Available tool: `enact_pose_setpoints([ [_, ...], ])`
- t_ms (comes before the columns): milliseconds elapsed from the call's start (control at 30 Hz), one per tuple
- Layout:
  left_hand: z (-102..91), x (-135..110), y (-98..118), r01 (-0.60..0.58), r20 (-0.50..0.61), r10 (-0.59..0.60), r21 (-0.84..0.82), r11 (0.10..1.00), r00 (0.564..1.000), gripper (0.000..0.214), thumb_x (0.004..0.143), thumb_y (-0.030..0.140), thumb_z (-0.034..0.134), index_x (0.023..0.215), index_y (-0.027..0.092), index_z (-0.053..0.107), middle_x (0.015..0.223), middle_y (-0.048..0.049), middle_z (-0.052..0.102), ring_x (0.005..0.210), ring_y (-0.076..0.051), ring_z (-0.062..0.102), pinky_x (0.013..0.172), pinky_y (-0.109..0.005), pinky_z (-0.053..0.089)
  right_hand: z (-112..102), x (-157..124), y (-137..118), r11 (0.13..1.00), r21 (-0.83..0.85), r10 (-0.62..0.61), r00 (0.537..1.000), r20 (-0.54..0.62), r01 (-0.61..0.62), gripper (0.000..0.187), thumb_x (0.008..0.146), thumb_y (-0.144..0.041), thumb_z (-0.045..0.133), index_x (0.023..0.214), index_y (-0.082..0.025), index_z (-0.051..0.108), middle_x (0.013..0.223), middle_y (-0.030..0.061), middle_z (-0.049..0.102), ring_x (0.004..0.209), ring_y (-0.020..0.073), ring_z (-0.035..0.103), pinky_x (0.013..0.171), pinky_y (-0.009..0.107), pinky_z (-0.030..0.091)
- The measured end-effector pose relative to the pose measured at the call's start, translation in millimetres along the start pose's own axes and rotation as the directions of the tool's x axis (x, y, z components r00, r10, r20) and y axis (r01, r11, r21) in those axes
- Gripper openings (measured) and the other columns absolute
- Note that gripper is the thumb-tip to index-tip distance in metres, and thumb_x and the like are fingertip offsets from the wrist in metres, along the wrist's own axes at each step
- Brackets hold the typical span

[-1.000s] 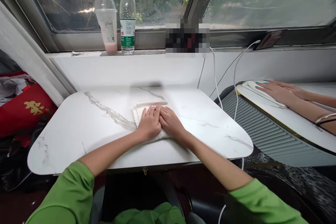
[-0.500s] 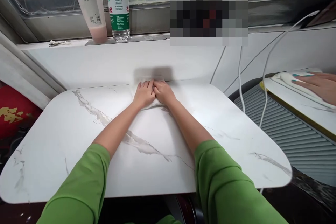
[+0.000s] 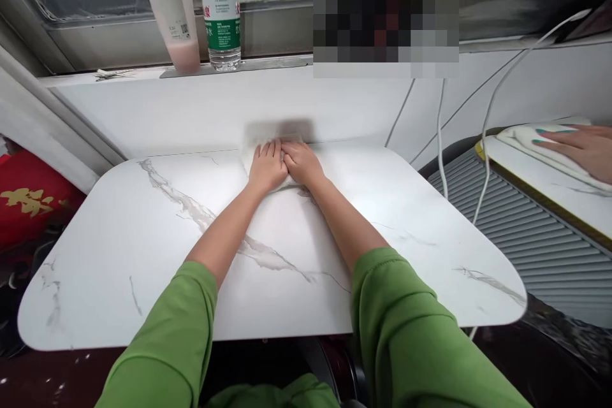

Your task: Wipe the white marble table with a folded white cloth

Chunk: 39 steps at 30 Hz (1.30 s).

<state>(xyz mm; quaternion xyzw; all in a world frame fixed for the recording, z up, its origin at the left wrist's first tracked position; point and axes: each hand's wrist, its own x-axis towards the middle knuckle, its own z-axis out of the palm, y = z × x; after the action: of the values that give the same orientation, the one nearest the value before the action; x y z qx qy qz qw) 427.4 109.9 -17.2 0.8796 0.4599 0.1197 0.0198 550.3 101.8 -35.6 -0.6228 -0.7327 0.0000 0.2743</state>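
Note:
My left hand (image 3: 268, 166) and my right hand (image 3: 301, 162) lie side by side, fingers flat and together, pressing a folded white cloth (image 3: 252, 156) onto the white marble table (image 3: 143, 236). The cloth sits at the table's far edge against the white wall and is mostly hidden under my hands. Both arms are stretched forward in green sleeves.
A plastic cup with pink drink (image 3: 167, 6) and a water bottle (image 3: 220, 6) stand on the window sill. White cables (image 3: 482, 134) hang at the right. Another person's hand (image 3: 578, 150) presses a white cloth (image 3: 530, 140) on a neighbouring table. A red bag (image 3: 33, 201) lies at the left.
Both hands have pushed the cloth from the table's middle to its far edge by the wall. Since half a second ago they have barely moved.

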Motion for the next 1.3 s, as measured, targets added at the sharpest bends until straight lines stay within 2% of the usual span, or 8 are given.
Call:
enact_pose_setpoints([
  [167,-8.3,-43.2,18.2,0.038,0.041,-0.040,0.036,0.999,0.998,0.059,0.096,0.026,0.027,0.149,-0.001,0.024,0.157,-0.0174,0.022,0.146,-0.025,0.017,0.120,-0.041,0.011,-9.2,-38.0,-13.9,1.000,0.000,0.009,0.997,0.082,-0.009,0.053,0.089,-0.018,0.029,0.139,-0.017,0.049,0.146,0.0055,0.047,0.138,0.0216,0.038,0.114,0.046,0.028],
  [400,-15.7,-108.4,65.0,-0.036,0.069,0.035,0.018,0.999,0.997,0.059,0.095,0.027,0.028,0.147,-0.001,0.028,0.155,-0.0197,0.027,0.145,-0.029,0.020,0.118,-0.049,0.015,-40.9,-122.0,-27.6,0.999,-0.026,0.033,0.997,0.074,-0.031,0.052,0.091,-0.022,0.030,0.141,-0.018,0.047,0.148,0.0056,0.044,0.139,0.0224,0.036,0.115,0.049,0.028],
  [600,-8.9,-145.5,150.0,-0.188,0.107,0.190,-0.030,0.982,0.976,0.063,0.093,0.029,0.030,0.144,-0.007,0.030,0.152,-0.0232,0.029,0.143,-0.035,0.022,0.118,-0.052,0.015,-95.4,-214.6,3.5,0.999,-0.045,0.009,0.997,0.079,-0.006,0.050,0.093,-0.024,0.030,0.139,-0.018,0.050,0.146,0.0082,0.046,0.139,0.0232,0.036,0.116,0.051,0.028],
  [700,-1.9,-150.1,198.1,-0.268,0.080,0.270,-0.035,0.963,0.960,0.064,0.091,0.029,0.034,0.143,-0.009,0.033,0.148,-0.0260,0.037,0.142,-0.039,0.025,0.117,-0.058,0.013,-122.2,-254.4,28.5,0.996,-0.059,0.065,0.997,0.043,-0.063,0.050,0.094,-0.025,0.030,0.140,-0.025,0.048,0.146,0.0046,0.047,0.138,0.0227,0.038,0.115,0.053,0.030],
  [800,3.8,-147.0,230.0,-0.329,0.052,0.330,-0.018,0.944,0.943,0.064,0.090,0.028,0.036,0.140,-0.011,0.036,0.144,-0.0278,0.042,0.140,-0.040,0.029,0.117,-0.058,0.013,-139.4,-276.5,48.2,0.992,-0.075,0.106,0.994,0.027,-0.104,0.050,0.095,-0.027,0.029,0.141,-0.027,0.047,0.146,0.0036,0.047,0.137,0.0229,0.040,0.115,0.053,0.032],
  [900,8.4,-136.1,237.1,-0.343,0.056,0.344,-0.028,0.939,0.937,0.064,0.090,0.029,0.036,0.141,-0.010,0.037,0.145,-0.0269,0.041,0.140,-0.040,0.028,0.117,-0.059,0.014,-144.5,-275.9,61.3,0.990,-0.085,0.116,0.993,0.034,-0.113,0.050,0.094,-0.027,0.029,0.141,-0.027,0.047,0.146,0.0036,0.047,0.137,0.0232,0.040,0.115,0.053,0.031],
  [1000,12.7,-116.3,228.0,-0.343,0.057,0.346,-0.060,0.937,0.936,0.065,0.090,0.031,0.036,0.143,-0.007,0.035,0.148,-0.0245,0.038,0.141,-0.038,0.027,0.117,-0.057,0.013,-140.9,-257.2,74.1,0.989,-0.098,0.119,0.992,0.044,-0.115,0.051,0.093,-0.026,0.031,0.140,-0.027,0.049,0.145,0.0027,0.048,0.137,0.0241,0.040,0.115,0.054,0.031],
  [1300,28.1,-16.7,196.9,-0.225,0.049,0.231,-0.102,0.969,0.972,0.064,0.091,0.028,0.034,0.144,-0.007,0.031,0.151,-0.0230,0.033,0.143,-0.034,0.024,0.119,-0.051,0.010,-115.3,-153.4,128.9,0.992,-0.098,0.090,0.995,0.045,-0.086,0.052,0.089,-0.020,0.032,0.137,-0.024,0.053,0.143,0.0016,0.050,0.137,0.0222,0.040,0.115,0.050,0.030],
])
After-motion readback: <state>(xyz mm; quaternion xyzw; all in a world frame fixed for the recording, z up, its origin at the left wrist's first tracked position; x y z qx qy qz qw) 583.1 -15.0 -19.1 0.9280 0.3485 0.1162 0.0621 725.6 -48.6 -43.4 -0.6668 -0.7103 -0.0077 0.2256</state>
